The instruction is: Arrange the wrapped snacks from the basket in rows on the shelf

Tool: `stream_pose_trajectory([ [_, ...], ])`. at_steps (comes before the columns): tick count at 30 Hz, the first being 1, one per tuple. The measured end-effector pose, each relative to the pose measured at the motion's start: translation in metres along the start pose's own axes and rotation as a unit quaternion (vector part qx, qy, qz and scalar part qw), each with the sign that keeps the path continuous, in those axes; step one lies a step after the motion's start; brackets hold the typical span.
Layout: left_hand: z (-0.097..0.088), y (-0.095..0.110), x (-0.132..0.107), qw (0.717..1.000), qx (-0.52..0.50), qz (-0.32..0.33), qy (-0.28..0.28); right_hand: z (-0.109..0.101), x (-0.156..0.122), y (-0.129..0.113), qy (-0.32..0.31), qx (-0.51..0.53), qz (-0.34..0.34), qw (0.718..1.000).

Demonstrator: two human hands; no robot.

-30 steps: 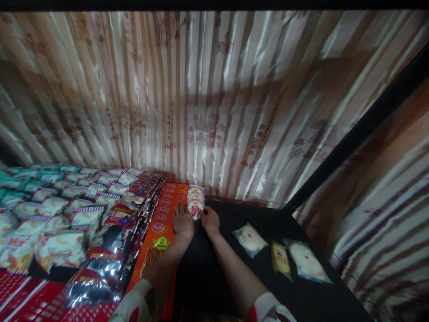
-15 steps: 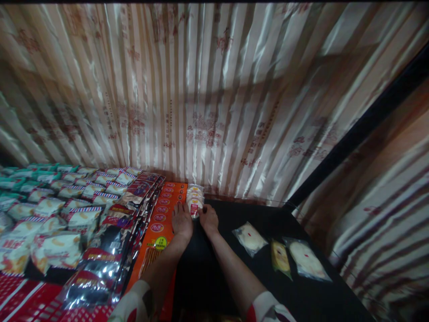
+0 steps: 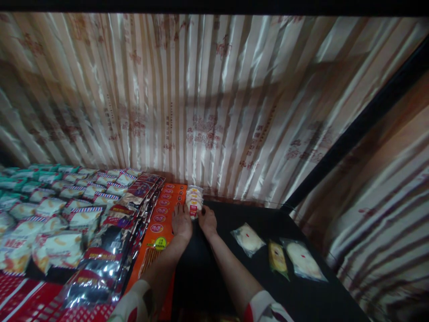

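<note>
Small clear packets with white round contents (image 3: 195, 195) overlap in a short row near the curtain, the nearest one with a red label. On their left side, my left hand (image 3: 182, 222) lies with its fingers stretched forward over the edge of an orange printed pack (image 3: 162, 210), fingertips beside the nearest packet. My right hand (image 3: 208, 221) is at that packet's right edge, fingers bent and closed on the edge. Part of the nearest packet is covered by my fingers.
Several snack bags (image 3: 55, 241) fill the left, with shiny dark packs (image 3: 97, 268) beside them and a red basket (image 3: 20, 297) in front. On the black table (image 3: 241, 277) lie two white packets (image 3: 248, 239) and a yellow one (image 3: 277, 258). A curtain (image 3: 201, 112) hangs behind.
The view has tilted slightly, bringing a dark bar in at the top. My hands stay at the nearest white packet with little movement.
</note>
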State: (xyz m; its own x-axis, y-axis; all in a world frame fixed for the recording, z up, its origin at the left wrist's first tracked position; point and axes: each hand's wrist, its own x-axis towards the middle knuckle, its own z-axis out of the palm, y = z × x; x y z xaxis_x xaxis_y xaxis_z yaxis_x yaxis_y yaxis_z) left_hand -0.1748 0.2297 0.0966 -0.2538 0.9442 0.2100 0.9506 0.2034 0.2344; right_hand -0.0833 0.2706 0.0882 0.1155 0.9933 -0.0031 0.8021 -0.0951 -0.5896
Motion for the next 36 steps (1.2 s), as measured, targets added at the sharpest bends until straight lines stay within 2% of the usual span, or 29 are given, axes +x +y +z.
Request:
stream_pose_trajectory([
  [5, -0.007, 0.002, -0.009, 1.000, -0.012, 0.021, 0.018, 0.002, -0.012, 0.004, 0.038, 0.012, -0.006, 0.999],
  [11, -0.018, 0.006, -0.034, 0.998, -0.026, 0.046, 0.025, -0.004, -0.034, 0.008, 0.040, 0.008, -0.014, 0.999],
  [26, -0.037, 0.004, -0.111, 0.997, -0.008, 0.050, -0.065, -0.021, -0.121, 0.024, -0.015, -0.030, -0.042, 0.999],
  [36, -0.038, -0.002, -0.169, 0.994, -0.020, 0.067, -0.084, -0.032, -0.177, 0.040, -0.038, -0.033, -0.079, 0.996],
])
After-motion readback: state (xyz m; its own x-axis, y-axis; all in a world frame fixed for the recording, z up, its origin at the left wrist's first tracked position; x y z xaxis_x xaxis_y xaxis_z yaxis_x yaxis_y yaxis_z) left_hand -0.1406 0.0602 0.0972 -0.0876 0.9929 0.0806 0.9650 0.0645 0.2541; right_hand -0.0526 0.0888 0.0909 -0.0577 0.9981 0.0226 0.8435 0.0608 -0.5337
